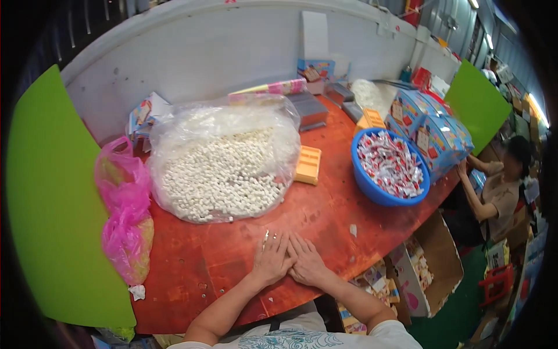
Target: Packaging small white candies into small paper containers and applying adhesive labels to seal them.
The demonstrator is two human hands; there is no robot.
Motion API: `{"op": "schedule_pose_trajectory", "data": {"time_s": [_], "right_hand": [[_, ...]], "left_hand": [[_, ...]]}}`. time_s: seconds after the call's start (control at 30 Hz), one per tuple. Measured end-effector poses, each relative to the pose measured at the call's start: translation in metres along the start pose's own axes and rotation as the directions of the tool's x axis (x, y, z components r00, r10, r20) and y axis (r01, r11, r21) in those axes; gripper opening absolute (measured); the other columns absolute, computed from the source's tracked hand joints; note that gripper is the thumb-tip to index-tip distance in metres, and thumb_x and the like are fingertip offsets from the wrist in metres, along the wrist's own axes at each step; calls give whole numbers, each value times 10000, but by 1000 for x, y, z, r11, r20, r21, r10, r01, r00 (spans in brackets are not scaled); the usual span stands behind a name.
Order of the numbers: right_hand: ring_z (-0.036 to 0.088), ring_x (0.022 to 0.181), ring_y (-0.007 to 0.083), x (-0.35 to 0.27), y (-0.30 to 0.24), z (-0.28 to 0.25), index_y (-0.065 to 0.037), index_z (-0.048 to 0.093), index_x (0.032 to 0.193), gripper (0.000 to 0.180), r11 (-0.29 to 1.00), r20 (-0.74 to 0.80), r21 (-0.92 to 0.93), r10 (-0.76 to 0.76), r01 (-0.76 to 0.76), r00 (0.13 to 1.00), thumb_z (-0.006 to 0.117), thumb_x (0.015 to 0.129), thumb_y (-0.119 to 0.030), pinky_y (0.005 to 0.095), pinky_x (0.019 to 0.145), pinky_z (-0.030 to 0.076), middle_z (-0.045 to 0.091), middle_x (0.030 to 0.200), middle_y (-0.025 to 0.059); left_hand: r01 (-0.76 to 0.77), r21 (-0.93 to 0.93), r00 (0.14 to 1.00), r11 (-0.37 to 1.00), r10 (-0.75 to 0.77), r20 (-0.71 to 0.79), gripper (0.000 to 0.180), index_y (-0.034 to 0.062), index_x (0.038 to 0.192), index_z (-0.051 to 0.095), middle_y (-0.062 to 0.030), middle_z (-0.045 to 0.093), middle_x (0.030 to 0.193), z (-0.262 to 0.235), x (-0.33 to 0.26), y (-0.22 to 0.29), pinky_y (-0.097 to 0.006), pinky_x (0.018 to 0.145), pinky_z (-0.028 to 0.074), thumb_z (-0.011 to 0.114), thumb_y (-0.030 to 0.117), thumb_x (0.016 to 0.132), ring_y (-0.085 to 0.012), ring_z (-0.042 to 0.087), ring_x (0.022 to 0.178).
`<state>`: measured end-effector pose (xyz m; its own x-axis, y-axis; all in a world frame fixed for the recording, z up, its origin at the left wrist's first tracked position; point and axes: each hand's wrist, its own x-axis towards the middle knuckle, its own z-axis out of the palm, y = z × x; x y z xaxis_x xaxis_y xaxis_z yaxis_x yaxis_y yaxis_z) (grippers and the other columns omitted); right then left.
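Observation:
My left hand and my right hand lie flat on the red table, side by side near its front edge. Their fingers are stretched out and the thumbs meet or overlap; neither hand holds anything. Just beyond them, a large clear plastic bag lies opened out, full of small white cubes. An orange tray-like piece rests against the bag's right side. Farther right stands a blue basin heaped with small red-and-silver wrapped pieces.
Bright pink plastic bags lie at the left, beside a green panel. Blue printed boxes are stacked at the right, near a seated person. An open cardboard carton stands below the table's right edge. Grey containers sit farther back.

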<state>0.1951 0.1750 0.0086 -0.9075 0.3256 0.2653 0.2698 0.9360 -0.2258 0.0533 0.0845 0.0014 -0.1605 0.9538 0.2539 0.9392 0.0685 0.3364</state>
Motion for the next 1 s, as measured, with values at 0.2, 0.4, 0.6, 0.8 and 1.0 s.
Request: {"op": "schedule_pose_trajectory", "data": {"time_s": [0.2,0.4,0.6,0.8,1.0], "right_hand": [[346,1330,401,30,6,7,69,348,1394,718,1000,-2,18,19,-19,1000,569,844,-338,493,1084,282,377,1420,270],[522,1182,330,82,46,-38,13,487,1295,556,865,27,497,-91,65,996,667,818,-211,394,998,414,515,1281,219],[649,809,301,281,134,-91,-21,640,1014,184,970,-380,189,-71,153,922,615,834,-49,366,707,494,649,886,148],[599,930,361,515,246,-53,-57,622,1033,232,995,-476,-12,80,-97,876,602,805,-94,448,778,482,626,986,161],[589,1047,317,589,263,-14,-98,618,1112,319,881,-506,-455,-133,-133,852,614,794,-126,466,882,444,639,1079,113]], "left_hand": [[47,68,994,997,-40,-103,684,41,1394,425,-184,394,1443,1,11,-20,-555,1070,243,474,514,903,-377,311,1360],[137,119,985,983,-123,-117,616,89,1383,449,-197,363,1452,-18,10,-47,-627,1042,230,506,469,900,-394,286,1364],[155,79,986,985,-149,-74,587,88,1356,490,-199,376,1443,-28,11,-36,-636,1050,204,512,457,900,-382,298,1362],[244,-205,965,948,-258,-43,461,66,1343,493,-164,241,1537,-25,11,-34,-651,1065,165,523,249,921,-397,192,1419],[59,148,959,987,-15,-282,545,63,1401,416,-192,322,1491,-28,24,-61,-639,1077,199,484,349,942,-440,277,1376]]}}
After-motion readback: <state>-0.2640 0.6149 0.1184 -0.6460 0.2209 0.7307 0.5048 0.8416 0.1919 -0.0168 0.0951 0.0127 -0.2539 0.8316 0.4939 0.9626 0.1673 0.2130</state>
